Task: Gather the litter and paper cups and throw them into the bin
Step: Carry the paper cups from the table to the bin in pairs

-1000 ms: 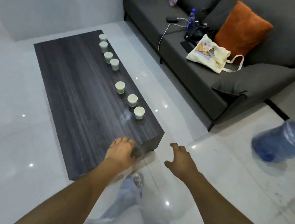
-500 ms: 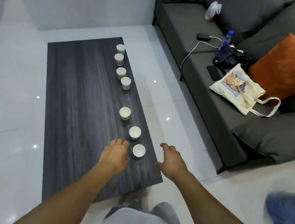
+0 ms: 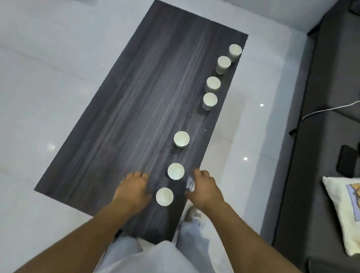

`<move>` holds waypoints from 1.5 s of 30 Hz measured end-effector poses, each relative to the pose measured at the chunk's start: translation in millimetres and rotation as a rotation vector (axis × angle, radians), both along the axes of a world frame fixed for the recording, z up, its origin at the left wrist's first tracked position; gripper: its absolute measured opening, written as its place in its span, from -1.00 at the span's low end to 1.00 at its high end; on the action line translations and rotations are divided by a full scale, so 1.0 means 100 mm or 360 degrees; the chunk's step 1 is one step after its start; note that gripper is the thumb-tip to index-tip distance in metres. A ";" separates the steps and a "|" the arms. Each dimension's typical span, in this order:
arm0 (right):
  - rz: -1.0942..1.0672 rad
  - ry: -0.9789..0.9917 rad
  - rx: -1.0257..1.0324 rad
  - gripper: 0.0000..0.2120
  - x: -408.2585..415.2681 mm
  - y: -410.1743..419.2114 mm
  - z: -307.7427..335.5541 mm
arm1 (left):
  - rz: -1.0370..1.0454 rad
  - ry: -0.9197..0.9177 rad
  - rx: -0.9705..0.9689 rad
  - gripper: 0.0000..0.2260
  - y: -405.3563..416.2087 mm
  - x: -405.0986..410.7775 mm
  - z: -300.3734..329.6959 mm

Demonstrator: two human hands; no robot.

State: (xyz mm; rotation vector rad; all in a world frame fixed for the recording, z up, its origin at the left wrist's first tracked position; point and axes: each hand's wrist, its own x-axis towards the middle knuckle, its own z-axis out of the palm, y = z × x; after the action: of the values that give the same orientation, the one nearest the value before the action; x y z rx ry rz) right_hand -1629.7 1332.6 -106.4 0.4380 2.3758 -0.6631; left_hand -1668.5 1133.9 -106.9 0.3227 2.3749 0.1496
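Left hand [image 3: 134,189] flat on the dark wooden table [image 3: 130,113], fingers relaxed, holding nothing, just beside the nearest paper cup [image 3: 164,196]. Seven small pale cups, upright, mouths up, strung along the table's right edge lengthwise toward the farthest cup [image 3: 234,52]. Right hand [image 3: 205,192] loosely spread at that edge, empty.

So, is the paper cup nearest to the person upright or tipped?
Upright: the nearest paper cup shows its round open mouth facing up, standing on the table.
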 end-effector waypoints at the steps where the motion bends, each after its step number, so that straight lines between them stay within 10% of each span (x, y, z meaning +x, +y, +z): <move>1: 0.0066 -0.0006 -0.0005 -0.41 -0.07 0.09 -0.05 | 0.0063 -0.0011 -0.0001 -0.56 0.09 0.04 -0.05; 12: 0.0678 -0.0144 0.0023 -0.34 -0.64 0.43 -0.84 | 0.0642 -0.0042 0.0066 -0.51 0.60 0.31 -0.91; 27: 0.1337 0.0012 0.0217 -0.24 -0.58 -0.10 -2.31 | 0.0450 0.0121 -0.0089 -0.41 0.70 0.77 -2.30; 45: 0.1303 0.0012 0.0014 -0.34 0.23 -0.92 -0.94 | 0.0964 0.0217 -0.0023 -0.51 -0.38 1.36 -0.79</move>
State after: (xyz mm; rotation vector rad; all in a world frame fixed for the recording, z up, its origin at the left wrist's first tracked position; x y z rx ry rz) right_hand -1606.4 1240.9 -200.7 -0.5247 2.2812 -0.2621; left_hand -1532.6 1096.1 -186.2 -0.4161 2.5381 0.3995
